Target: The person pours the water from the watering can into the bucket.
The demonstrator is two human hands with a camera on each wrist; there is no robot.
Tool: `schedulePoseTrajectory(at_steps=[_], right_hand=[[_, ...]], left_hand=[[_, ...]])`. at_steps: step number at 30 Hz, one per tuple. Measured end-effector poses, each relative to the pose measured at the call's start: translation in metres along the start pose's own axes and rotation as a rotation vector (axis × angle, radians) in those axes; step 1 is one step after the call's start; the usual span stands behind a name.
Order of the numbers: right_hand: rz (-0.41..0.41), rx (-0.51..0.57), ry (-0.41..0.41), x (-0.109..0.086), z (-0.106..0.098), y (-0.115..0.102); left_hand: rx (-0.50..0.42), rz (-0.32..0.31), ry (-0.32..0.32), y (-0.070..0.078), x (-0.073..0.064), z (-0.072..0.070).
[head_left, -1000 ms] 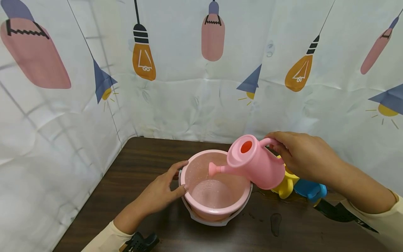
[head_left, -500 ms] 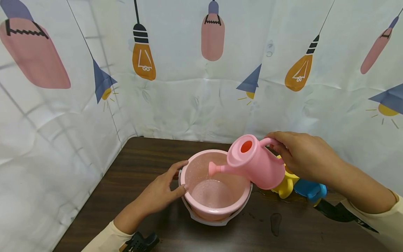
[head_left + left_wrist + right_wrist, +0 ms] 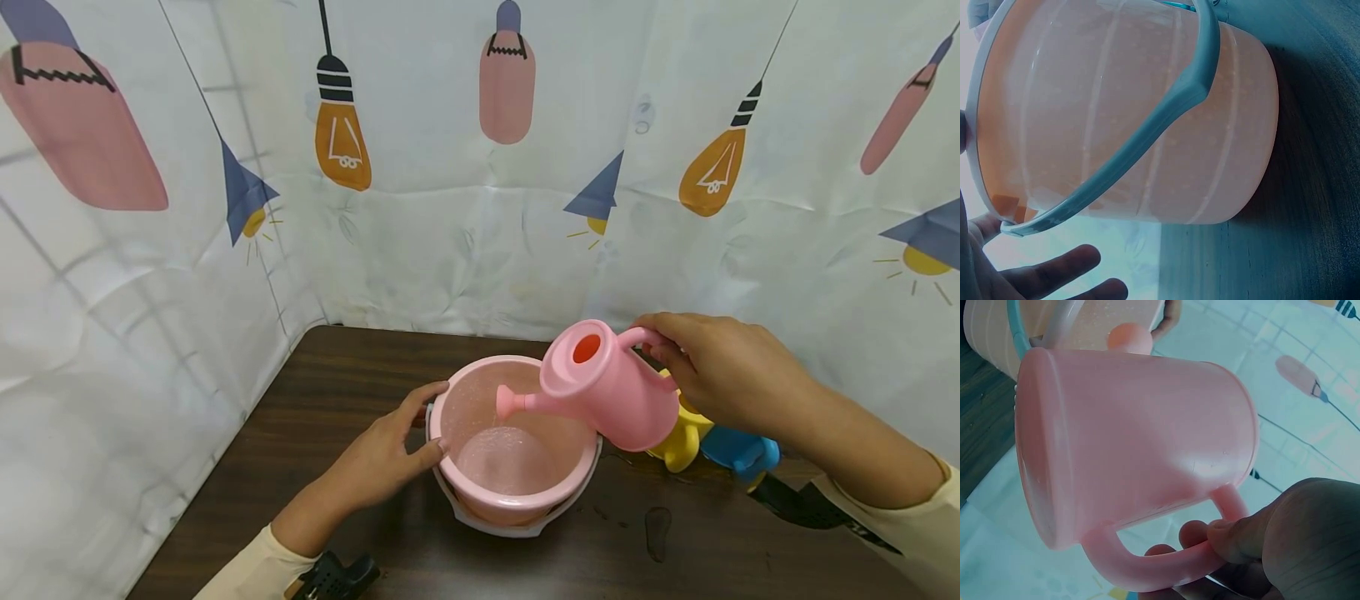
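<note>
My right hand (image 3: 712,367) grips the handle of a pink toy watering can (image 3: 611,392), its fingers wrapped around the handle (image 3: 1154,569) in the right wrist view. Tilted left, the can has its spout over a pale pink bucket (image 3: 517,500). Thin streams of water fall from the rose (image 3: 510,403) into rippling water (image 3: 506,462) at the bottom. My left hand (image 3: 378,458) rests thumb and index finger at the bucket's left rim. Its other fingers (image 3: 1054,272) stretch free of the wall in the left wrist view. A grey-blue bail handle (image 3: 1141,140) hangs down the bucket's side.
A yellow toy (image 3: 678,446) and a blue toy (image 3: 738,452) with handles lie right of the bucket, partly behind the right hand. Small puddles (image 3: 657,533) wet the dark wooden table (image 3: 337,375). A printed white curtain (image 3: 435,250) stands behind and left.
Water keeps falling from the can and the ripples in the bucket shift. Both hands, the watering can and the bucket stay in place.
</note>
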State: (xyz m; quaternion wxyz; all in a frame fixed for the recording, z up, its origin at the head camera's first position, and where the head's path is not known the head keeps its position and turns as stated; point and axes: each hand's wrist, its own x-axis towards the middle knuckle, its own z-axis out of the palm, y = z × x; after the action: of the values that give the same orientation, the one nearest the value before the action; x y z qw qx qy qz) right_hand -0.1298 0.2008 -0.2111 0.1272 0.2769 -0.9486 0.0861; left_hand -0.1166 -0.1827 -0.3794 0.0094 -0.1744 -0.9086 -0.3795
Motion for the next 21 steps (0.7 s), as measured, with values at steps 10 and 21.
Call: schedulePoseTrajectory(at_steps=[10, 21], right_hand=[[0.013, 0.012, -0.006, -0.0003, -0.0009, -0.0003], [0.023, 0.017, -0.027, 0.0015, -0.0019, -0.0033]], left_hand=[[-0.004, 0.032, 0.017, -0.0005, 0.0005, 0.0004], [0.008, 0.021, 0.012, 0.0004, 0.0006, 0.0007]])
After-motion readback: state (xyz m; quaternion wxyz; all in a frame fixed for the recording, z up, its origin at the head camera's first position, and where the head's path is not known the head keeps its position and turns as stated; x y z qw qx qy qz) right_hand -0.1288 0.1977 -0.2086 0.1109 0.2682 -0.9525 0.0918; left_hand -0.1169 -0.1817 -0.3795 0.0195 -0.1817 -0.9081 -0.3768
